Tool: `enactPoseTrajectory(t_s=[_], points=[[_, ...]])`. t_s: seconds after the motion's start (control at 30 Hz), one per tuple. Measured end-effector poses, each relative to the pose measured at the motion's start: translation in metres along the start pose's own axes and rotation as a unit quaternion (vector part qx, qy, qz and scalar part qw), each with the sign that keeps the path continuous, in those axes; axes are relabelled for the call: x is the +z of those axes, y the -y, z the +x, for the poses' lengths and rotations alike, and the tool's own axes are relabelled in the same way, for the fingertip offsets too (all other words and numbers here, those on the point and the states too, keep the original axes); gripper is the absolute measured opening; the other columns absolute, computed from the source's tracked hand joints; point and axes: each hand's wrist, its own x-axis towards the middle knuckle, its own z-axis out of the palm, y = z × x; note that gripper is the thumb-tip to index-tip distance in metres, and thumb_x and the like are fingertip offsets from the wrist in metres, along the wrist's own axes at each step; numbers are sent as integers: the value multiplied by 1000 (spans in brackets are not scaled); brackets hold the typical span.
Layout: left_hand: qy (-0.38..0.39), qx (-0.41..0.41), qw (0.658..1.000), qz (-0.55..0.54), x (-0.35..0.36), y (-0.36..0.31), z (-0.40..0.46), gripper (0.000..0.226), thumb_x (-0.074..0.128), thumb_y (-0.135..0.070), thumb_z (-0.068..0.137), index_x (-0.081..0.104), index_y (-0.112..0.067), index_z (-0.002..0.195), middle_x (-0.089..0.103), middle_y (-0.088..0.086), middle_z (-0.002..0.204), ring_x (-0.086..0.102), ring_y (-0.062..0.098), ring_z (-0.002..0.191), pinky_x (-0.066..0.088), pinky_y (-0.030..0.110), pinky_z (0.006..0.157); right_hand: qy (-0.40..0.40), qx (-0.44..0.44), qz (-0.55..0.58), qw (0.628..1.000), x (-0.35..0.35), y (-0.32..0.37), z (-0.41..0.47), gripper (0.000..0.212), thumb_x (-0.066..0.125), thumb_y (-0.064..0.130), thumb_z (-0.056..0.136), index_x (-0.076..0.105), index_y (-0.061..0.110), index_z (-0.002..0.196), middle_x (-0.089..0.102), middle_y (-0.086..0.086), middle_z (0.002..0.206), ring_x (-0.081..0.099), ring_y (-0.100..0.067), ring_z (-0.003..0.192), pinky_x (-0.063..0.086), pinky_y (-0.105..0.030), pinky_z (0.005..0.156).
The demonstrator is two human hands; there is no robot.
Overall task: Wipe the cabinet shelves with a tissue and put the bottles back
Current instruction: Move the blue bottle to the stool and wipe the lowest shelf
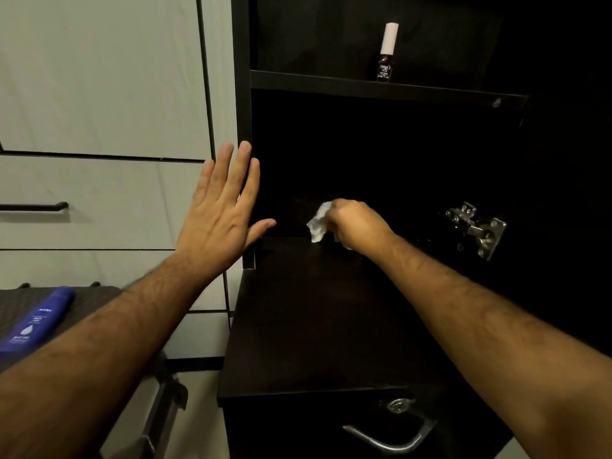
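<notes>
Tissue [318, 223] crumpled in right hand [356, 223], small bottle [386, 54] upright, cap up

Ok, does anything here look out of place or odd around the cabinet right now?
Only the blue lotion bottle: it lies on its side on a dark surface left of the cabinet, not on a shelf. The small white-capped bottle stands upright on the upper shelf. No spills or damage show.

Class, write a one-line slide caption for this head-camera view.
Right hand wipes the dark cabinet shelf with a tissue; left hand open beside it.
</notes>
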Motion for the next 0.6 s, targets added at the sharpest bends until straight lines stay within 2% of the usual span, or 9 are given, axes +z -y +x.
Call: enactPoseTrajectory(t_s=[0.03,0.1,0.2,0.3,0.4,0.43,0.5,0.53,0.6], points=[[-1,-2,1000,-2,1,0,0,87,43,-52,94,-4,-6,152,-11,17,159,-7,35,148,6,51,121,12,47,-1,999,-3,-5,-6,31,65,0,78,71,21,101,69,-1,105,67,-20,93,55,-32,80],[-6,-9,1000,-11,3,0,-1,83,40,-49,98,-7,-7,151,-14,15,158,-8,34,148,6,51,121,-79,142,25,986,-18,-21,-9,21,66,3,80,73,15,96,71,-4,96,68,-21,89,54,-31,77],[-12,-15,1000,-20,5,3,-6,81,33,-51,98,-11,-8,151,-17,13,158,-9,32,148,5,49,121,-282,296,164,898,-60,-40,6,17,67,11,80,75,6,95,73,-10,96,67,-19,90,49,-27,79],[-1,-13,1000,-15,6,8,-9,83,31,-53,97,-10,-7,151,-18,13,158,-10,32,149,6,50,121,-382,310,376,785,-88,-30,28,11,65,20,79,73,12,83,74,-11,90,67,-18,78,58,-31,76],[3,-5,1000,-11,5,13,-10,81,29,-54,97,-7,-5,152,-14,15,159,-9,32,149,6,50,121,-384,263,535,705,-100,4,45,17,54,12,87,66,9,75,69,-15,73,59,-22,57,50,-21,48],[2,-1,1000,-9,5,14,-10,81,29,-55,97,-6,-5,152,-13,15,159,-9,32,149,6,49,121,-381,243,548,704,-97,11,52,18,55,13,86,66,9,73,65,-9,60,56,-22,49,44,-21,43],[-2,3,1000,-11,5,15,-10,82,30,-55,97,-6,-5,151,-11,15,159,-8,32,149,7,49,121,-371,186,404,815,-83,19,60,18,57,12,87,72,12,77,65,1,54,60,-18,48,46,-26,46],[-3,2,1000,-13,6,14,-10,82,30,-55,97,-8,-6,151,-11,14,159,-7,32,149,7,49,121,-352,144,306,873,-76,20,61,18,57,14,86,75,14,83,70,-1,66,66,-18,61,51,-26,58],[-6,-2,1000,-14,7,14,-11,83,31,-54,97,-10,-7,151,-11,15,159,-6,33,149,7,49,121,-310,53,171,934,-62,24,58,21,57,14,81,77,11,90,74,-8,92,68,-23,89,44,-16,80]])
